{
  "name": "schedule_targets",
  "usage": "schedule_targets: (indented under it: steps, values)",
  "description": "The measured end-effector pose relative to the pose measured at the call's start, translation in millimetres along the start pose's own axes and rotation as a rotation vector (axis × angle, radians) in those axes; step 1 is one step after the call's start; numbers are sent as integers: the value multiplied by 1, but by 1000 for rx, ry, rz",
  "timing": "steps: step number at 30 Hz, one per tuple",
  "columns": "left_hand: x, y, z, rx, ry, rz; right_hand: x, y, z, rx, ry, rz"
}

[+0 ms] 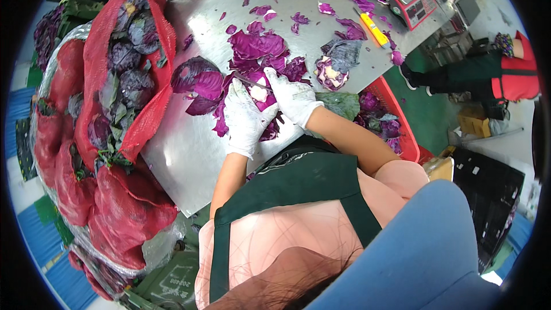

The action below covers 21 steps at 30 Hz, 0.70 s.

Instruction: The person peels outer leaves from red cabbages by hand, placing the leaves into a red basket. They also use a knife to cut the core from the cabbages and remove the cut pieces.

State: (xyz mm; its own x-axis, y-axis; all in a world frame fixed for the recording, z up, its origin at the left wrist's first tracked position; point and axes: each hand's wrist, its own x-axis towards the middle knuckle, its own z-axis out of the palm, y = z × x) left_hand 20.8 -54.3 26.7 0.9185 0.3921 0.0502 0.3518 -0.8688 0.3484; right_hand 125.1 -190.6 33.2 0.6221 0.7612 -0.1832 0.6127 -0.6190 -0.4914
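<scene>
My left hand [245, 119], in a white glove, is closed around a piece of red cabbage [259, 93] with a pale core, over the metal table [172, 163]. Against that piece my gloved right hand [294, 99] grips what looks like a knife [247, 81]; its thin dark blade points to the far left and its handle is hidden in the glove. Loose purple leaves [258, 46] lie beyond my hands. Left of them rests a cabbage with opened leaves [198, 77]. On the right sits a cabbage with a cut pale face [333, 69].
Red mesh sacks [123, 206] of cabbages crowd the table's left side. At the right edge stands a red crate [408, 138] holding cabbages. A yellow-handled cutter [374, 30] lies near a scale [402, 0] at the far right. Another person [488, 77] stands beyond the table.
</scene>
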Motion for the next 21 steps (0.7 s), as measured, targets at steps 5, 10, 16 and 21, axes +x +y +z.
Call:
schedule_targets:
  steps: [5, 10, 16, 21]
  values:
    - [5, 11, -14, -15, -121, -87, 36, 30, -16, 61, 22, 91]
    - [-23, -25, 4, -189, 41, 122, 73, 96, -11, 787, -131, 452]
    - [-27, -37, 4, -304, 61, 168, 29, 14, -20, 548, 117, -54]
    - [-32, -27, -2, -452, 24, 99, 26, 15, -12, 432, 67, -227]
